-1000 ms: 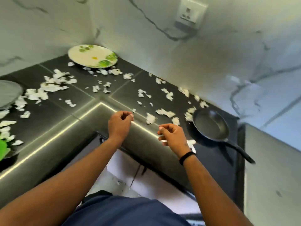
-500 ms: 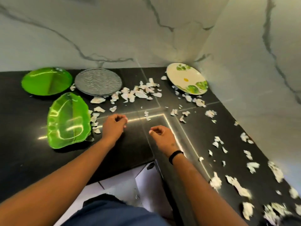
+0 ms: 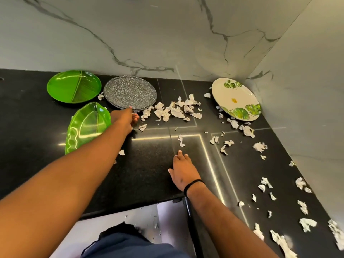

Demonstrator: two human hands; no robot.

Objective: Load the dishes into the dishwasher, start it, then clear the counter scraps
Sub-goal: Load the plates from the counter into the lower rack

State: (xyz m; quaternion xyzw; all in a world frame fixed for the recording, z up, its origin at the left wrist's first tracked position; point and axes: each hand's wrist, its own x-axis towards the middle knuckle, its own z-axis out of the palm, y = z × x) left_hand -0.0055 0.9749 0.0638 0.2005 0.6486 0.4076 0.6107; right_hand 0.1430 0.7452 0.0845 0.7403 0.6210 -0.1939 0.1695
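Observation:
On the black counter (image 3: 149, 175) lie a round green plate (image 3: 73, 86), a grey speckled plate (image 3: 130, 92), a green leaf-shaped dish (image 3: 85, 125) and a white plate with green leaves (image 3: 236, 98) in the corner. Torn white paper scraps (image 3: 176, 110) are strewn between the plates and along the right run of the counter. My left hand (image 3: 123, 119) reaches to the grey plate's near rim, with a fingertip on the rim and the thumb just below it. My right hand (image 3: 183, 172) rests flat on the counter near its inner corner, fingers straight, holding nothing.
Marble walls close the counter at the back and right. More scraps (image 3: 305, 224) lie along the right side toward the near edge. Below the counter's inner corner a light floor shows, with a few scraps on it.
The view has swung left from the pan side to the plates. My left hand has gone forward from mid-counter to the grey plate's rim. My right hand has uncurled and settled flat on the counter.

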